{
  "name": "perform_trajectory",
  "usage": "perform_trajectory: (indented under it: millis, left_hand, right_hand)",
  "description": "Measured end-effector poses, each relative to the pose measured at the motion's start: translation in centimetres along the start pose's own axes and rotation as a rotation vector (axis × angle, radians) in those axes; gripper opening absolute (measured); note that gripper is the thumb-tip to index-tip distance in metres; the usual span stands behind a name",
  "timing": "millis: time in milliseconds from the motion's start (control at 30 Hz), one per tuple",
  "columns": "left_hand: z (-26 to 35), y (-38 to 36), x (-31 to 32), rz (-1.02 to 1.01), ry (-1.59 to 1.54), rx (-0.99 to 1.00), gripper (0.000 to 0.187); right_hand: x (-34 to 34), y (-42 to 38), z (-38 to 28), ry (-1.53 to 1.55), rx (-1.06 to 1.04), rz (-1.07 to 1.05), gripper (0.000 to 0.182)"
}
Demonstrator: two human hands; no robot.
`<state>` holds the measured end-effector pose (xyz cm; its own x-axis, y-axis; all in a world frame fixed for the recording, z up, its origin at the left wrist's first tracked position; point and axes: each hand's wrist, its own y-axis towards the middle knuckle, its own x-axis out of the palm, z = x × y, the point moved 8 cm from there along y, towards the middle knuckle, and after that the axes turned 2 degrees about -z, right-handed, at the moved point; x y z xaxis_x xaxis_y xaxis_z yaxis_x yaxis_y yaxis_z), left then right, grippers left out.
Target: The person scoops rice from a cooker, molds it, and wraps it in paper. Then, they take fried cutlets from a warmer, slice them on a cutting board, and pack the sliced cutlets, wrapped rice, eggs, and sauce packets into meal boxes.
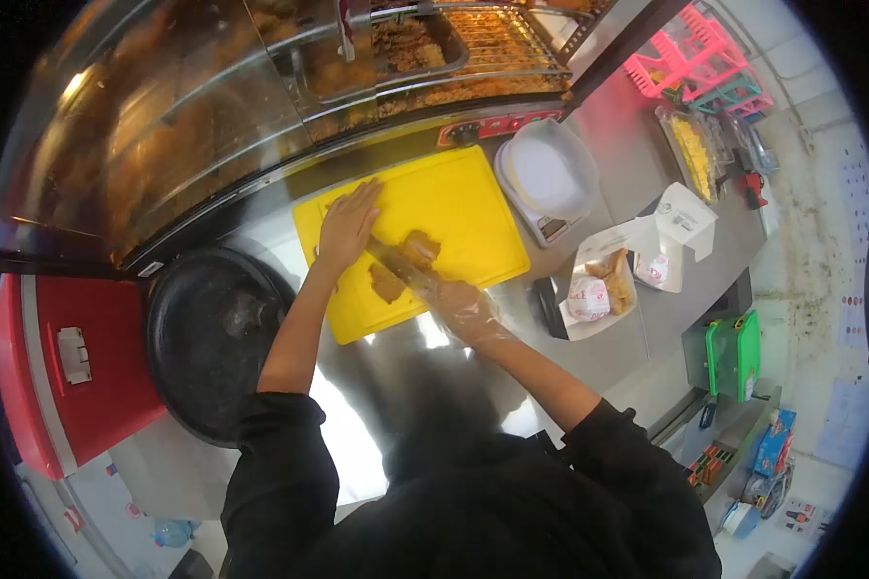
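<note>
A yellow cutting board [463,207] lies on the steel counter. My left hand [350,227] rests at the board's left part, fingers extended over the far end of a knife [394,261]. My right hand [463,311], in a clear plastic glove, is closed round the knife's handle end at the board's near edge. One brown piece of food [420,249] lies beyond the blade, and another brown piece [387,284] lies on the near side. What is under my left palm is hidden.
A scale with a white bowl [550,172] stands right of the board, near open food boxes [603,323]. At the left are a round black pan [208,338] and a red cooler [106,362]. A glass food display [193,125] borders the counter's far side.
</note>
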<state>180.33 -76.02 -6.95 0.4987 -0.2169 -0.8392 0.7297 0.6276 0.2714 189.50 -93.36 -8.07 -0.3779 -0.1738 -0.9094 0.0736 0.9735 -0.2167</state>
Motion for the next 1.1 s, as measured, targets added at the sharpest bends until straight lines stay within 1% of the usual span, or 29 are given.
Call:
perform_trajectory:
  millis: [33, 67, 100, 167, 200, 233, 267, 333, 367, 433, 467, 567, 600, 633, 700, 733, 800, 833, 900, 933, 967, 1033, 1067, 1100]
  left_hand:
    - [-0.2, 0.5, 0.3, -0.052, 0.015, -0.008, 0.041]
    - [-0.3, 0.6, 0.1, -0.033, 0.019, -0.004, 0.041]
    - [-0.6, 0.0, 0.3, -0.062, -0.024, -0.030, 0.043]
    - [-0.5, -1.2, 0.6, -0.122, -0.069, -0.061, 0.045]
    - [-0.2, -0.7, 0.6, -0.129, -0.005, -0.026, 0.046]
    - [0.0, 0.2, 0.0, -0.112, 0.064, 0.005, 0.048]
    - [-0.2, -0.3, 0.1, -0.104, 0.071, 0.001, 0.048]
    - [-1.4, -0.1, 0.0, -0.101, -0.082, -0.102, 0.048]
    - [-0.3, 0.0, -1.4, -0.087, -0.075, -0.091, 0.048]
    - [1.1, -1.9, -4.2, 0.077, -0.136, -0.180, 0.047]
    - [0.6, -2.7, -3.8, 0.106, -0.100, -0.197, 0.047]
    - [-0.7, -4.5, -1.2, 0.049, -0.043, -0.252, 0.046]
    - [-0.8, -4.6, -1.2, 0.129, -0.081, -0.220, 0.046]
    - [-1.0, -4.6, -1.1, 0.125, -0.084, -0.230, 0.046]
    - [-0.8, -4.8, -1.8, 0.139, 0.060, -0.205, 0.045]
    - [-1.4, -4.4, -2.2, 0.138, 0.067, -0.203, 0.045]
    - [-2.6, -4.2, -3.1, 0.125, 0.062, -0.219, 0.046]
    - [-3.0, -4.3, -3.6, 0.131, 0.067, -0.207, 0.046]
    - [-4.3, -4.1, -3.3, 0.043, -0.064, -0.201, 0.048]
    - [-4.3, -4.0, -3.1, 0.034, -0.155, -0.171, 0.048]
    - [-3.6, -3.8, -3.6, 0.044, -0.147, -0.155, 0.048]
    - [-2.3, -3.5, -3.3, 0.063, -0.324, -0.203, 0.048]
    - [-0.3, -2.6, -4.2, 0.090, -0.326, -0.142, 0.047]
    - [1.3, -1.7, -4.8, 0.083, -0.334, -0.144, 0.047]
  right_hand:
    - [-0.4, 0.5, -0.4, -0.042, -0.026, -0.068, 0.030]
    - [-2.1, -0.3, -1.1, -0.082, 0.011, -0.018, 0.029]
    - [-2.0, -0.6, -1.2, -0.089, 0.001, -0.009, 0.029]
    - [-3.5, -2.9, -3.1, -0.112, -0.145, 0.347, 0.028]
    - [-1.5, -1.8, -1.8, -0.056, 0.028, 0.138, 0.025]
    - [-1.7, -1.1, -1.4, -0.061, 0.019, 0.150, 0.025]
    - [-1.4, -0.7, -1.3, -0.076, -0.032, 0.166, 0.024]
    - [-2.2, -0.7, -1.7, -0.087, -0.079, 0.217, 0.023]
    - [-3.7, -1.8, -2.5, -0.110, -0.094, 0.254, 0.022]
    - [-5.6, -3.1, -3.5, -0.129, -0.096, 0.276, 0.021]
    - [-5.9, -3.6, -4.2, -0.146, -0.110, 0.275, 0.019]
    - [-4.3, -4.1, -4.7, -0.142, -0.114, 0.232, 0.019]
    - [-4.0, -3.5, -4.5, -0.129, -0.112, 0.222, 0.019]
    - [-3.1, -3.0, -4.2, -0.127, -0.114, 0.211, 0.019]
    - [-1.5, -2.8, -3.9, -0.128, -0.112, 0.260, 0.018]
    - [-1.3, -2.0, -3.8, -0.123, -0.114, 0.265, 0.018]
    - [-2.0, -1.0, -4.3, -0.106, -0.221, 0.374, 0.016]
    - [-2.1, -0.2, -4.1, -0.109, -0.220, 0.388, 0.016]
    - [-0.5, 2.5, -3.1, -0.037, -0.176, 0.039, 0.021]
    - [-1.7, 2.2, -3.2, -0.043, -0.178, 0.057, 0.021]
    - [-3.0, 1.3, -3.2, -0.052, -0.150, 0.037, 0.022]
    - [-5.8, -0.2, -2.8, -0.060, -0.122, 0.019, 0.024]
    - [-7.6, -1.4, -2.5, -0.169, -0.152, 0.118, 0.018]
    - [-9.0, -2.7, -2.5, -0.279, -0.181, 0.208, 0.014]
